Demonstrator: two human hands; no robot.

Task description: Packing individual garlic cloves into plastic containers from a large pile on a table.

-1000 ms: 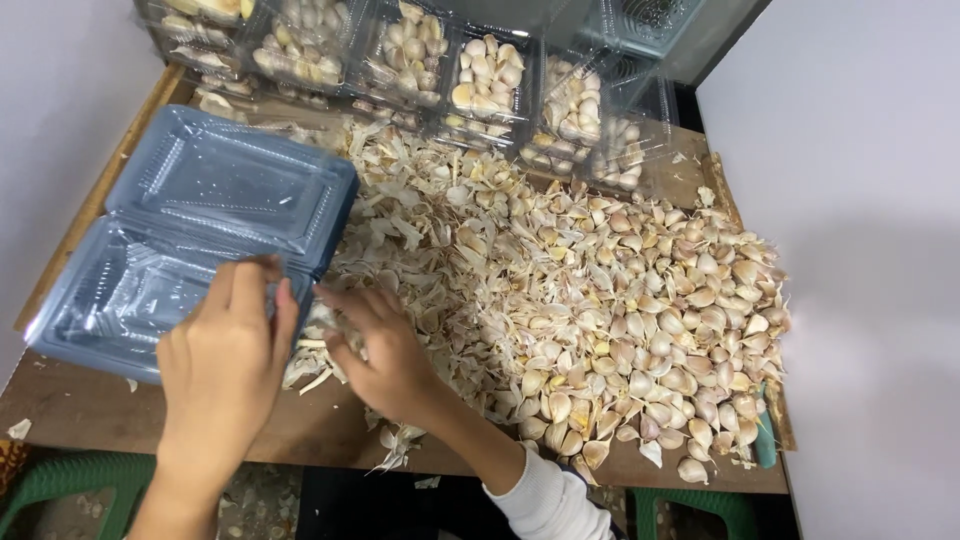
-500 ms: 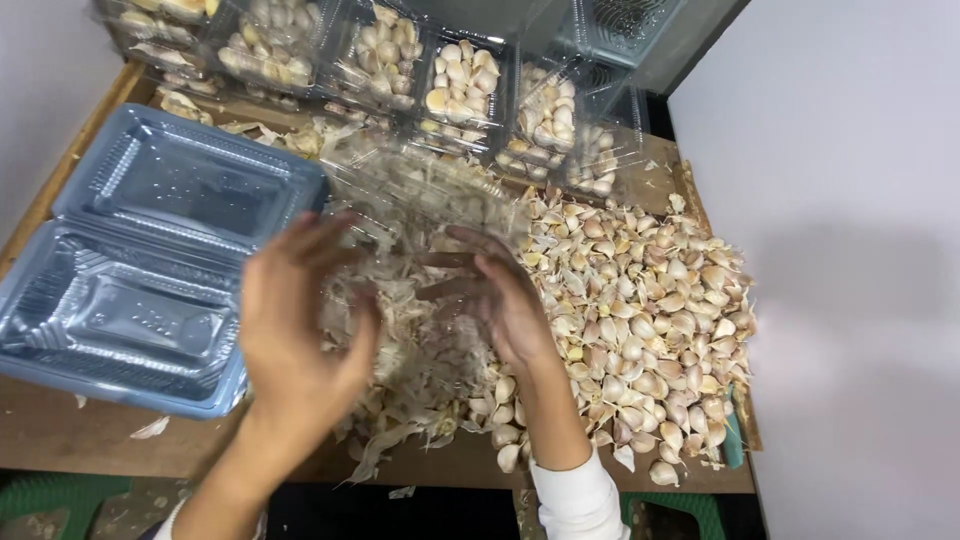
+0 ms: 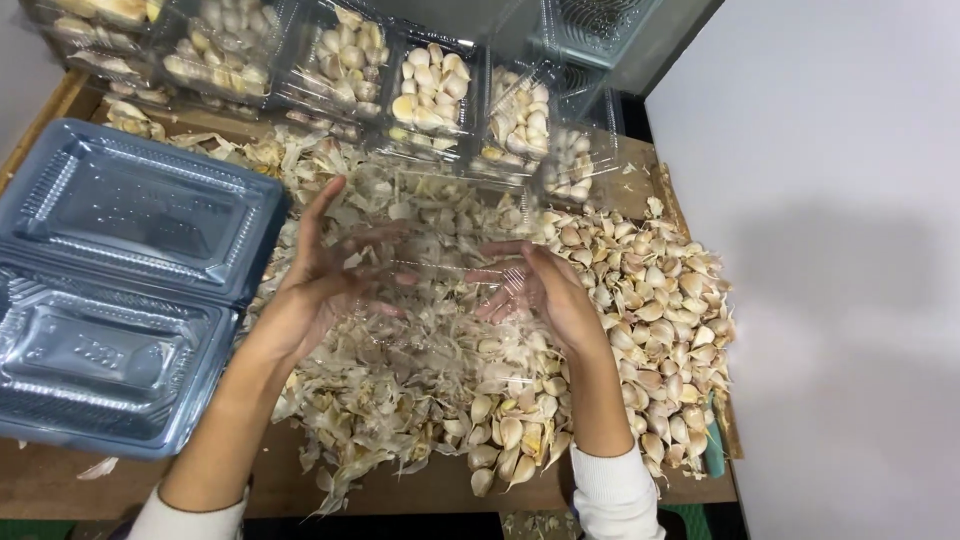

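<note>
Together, both hands hold clear container

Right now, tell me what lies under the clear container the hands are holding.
Under the clear container, between the left hand and right hand, papery garlic skins show through. The wooden table beneath is covered.

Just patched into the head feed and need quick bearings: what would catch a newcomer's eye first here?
First, the big heap of garlic cloves and papery skins across the wooden table. Over its middle, the left hand and right hand hold a clear plastic clamshell box between them. A stack of open empty clamshell trays lies at the left, and a row of filled garlic boxes lines the far edge.
</note>
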